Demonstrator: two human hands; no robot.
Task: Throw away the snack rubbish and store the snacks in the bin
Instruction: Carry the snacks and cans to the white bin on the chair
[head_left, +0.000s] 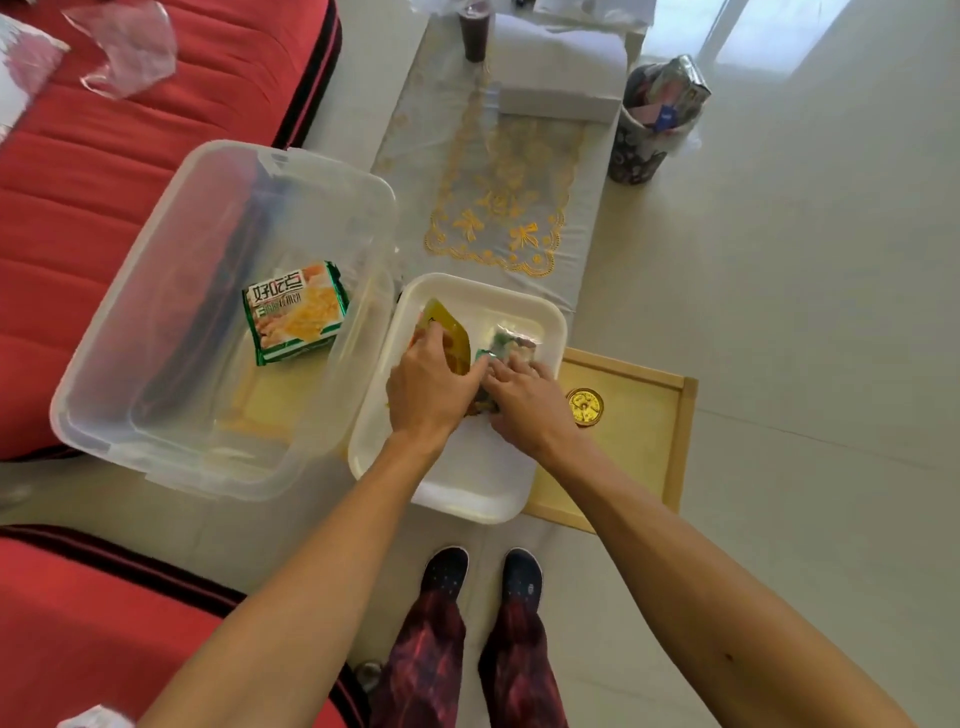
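We log: clear storage bin open-topped, left of white tray; biscuit packet at its far side, near floor bare. Bin's right wall rises between them. Left hand, gripping yellow pouch, and right hand crowd tray's middle; near end bare.

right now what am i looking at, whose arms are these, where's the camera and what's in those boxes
No machine here: a person works with bare hands, and the one picture comes from a camera on their head, looking down, so the arms reach in from the bottom. The left hand and right hand are both in a white tray at the near end of a low table. The left fingers curl on a yellow packet; the right hand rests on small packets beside it, grip hidden. Left of the tray is a clear bin holding one green packet. A basket full of wrappers stands on the floor beyond.
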